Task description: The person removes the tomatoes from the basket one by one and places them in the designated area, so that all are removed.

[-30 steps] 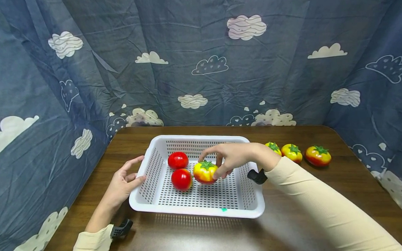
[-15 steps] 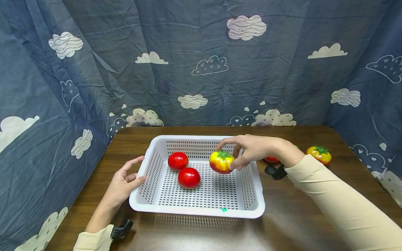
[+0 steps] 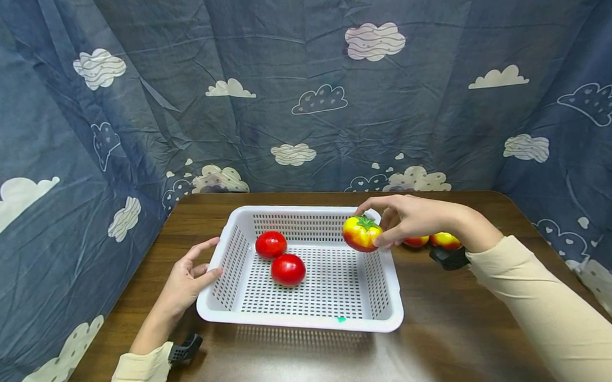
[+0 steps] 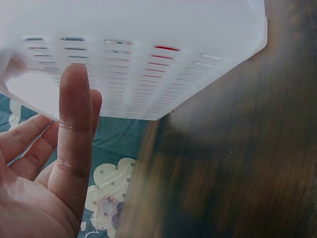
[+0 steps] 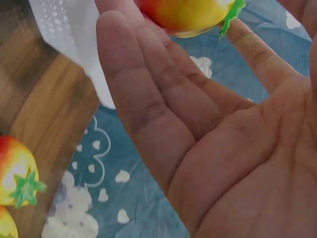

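My right hand (image 3: 413,216) pinches a red-and-yellow toy tomato (image 3: 357,235) between thumb and fingers, raised at the back right part of the white basket (image 3: 270,320). Its green leafy top shows. In the right wrist view, the held tomato (image 5: 193,17) is cut off by the top edge. Two red tomatoes (image 3: 271,244) lie side by side on the basket floor at the left. My left hand (image 3: 185,280) is at the basket's left rim, its fingertips right against it. From the left wrist, an extended finger (image 4: 75,114) reaches up to the basket's slotted wall (image 4: 143,25).
Red-and-yellow tomatoes (image 3: 445,240) stand on the brown wooden table (image 3: 271,366) right of the basket, partly behind my right hand and wrist. A blue cloth with cloud prints (image 3: 303,123) hangs behind and at both sides.
My right hand has lifted the red-and-yellow tomato and carried it right and back, away from the two red tomatoes. The nearer red one has shifted slightly right. The left hand stays put.
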### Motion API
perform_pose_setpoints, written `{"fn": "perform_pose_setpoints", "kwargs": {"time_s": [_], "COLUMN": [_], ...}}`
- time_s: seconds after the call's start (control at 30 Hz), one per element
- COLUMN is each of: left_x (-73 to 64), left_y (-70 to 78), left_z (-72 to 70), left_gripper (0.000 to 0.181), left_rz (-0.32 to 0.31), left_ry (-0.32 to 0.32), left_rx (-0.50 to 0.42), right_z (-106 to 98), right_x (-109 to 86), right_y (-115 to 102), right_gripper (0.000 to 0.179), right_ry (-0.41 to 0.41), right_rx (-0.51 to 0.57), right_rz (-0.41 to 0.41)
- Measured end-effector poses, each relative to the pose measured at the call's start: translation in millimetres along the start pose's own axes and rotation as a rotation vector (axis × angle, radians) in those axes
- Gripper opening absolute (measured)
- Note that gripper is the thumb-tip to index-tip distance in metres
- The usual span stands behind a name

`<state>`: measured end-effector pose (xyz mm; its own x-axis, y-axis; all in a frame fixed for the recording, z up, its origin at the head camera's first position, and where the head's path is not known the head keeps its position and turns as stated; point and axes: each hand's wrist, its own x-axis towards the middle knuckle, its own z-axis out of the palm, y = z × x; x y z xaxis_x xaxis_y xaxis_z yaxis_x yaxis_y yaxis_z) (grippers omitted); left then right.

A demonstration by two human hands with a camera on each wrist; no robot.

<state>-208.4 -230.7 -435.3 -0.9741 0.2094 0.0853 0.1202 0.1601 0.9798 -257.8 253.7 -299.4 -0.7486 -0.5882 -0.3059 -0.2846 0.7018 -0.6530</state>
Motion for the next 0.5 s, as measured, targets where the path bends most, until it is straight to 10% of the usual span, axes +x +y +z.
{"fn": "perform_pose_setpoints", "kwargs": {"time_s": [0.5], "left_x": [-0.6], "left_y": [0.2], "left_z": [-0.3], "left_gripper": [0.071], "left_rz": [-0.003], "left_ry": [-0.005], "left_rx": [-0.007], "right_z": [-13.2], "right_x": [-26.6], "right_y": [18.9], "right_gripper": [0.067], "right_ry": [0.073], "right_rx": [-0.001], "right_rz": [0.063]}}
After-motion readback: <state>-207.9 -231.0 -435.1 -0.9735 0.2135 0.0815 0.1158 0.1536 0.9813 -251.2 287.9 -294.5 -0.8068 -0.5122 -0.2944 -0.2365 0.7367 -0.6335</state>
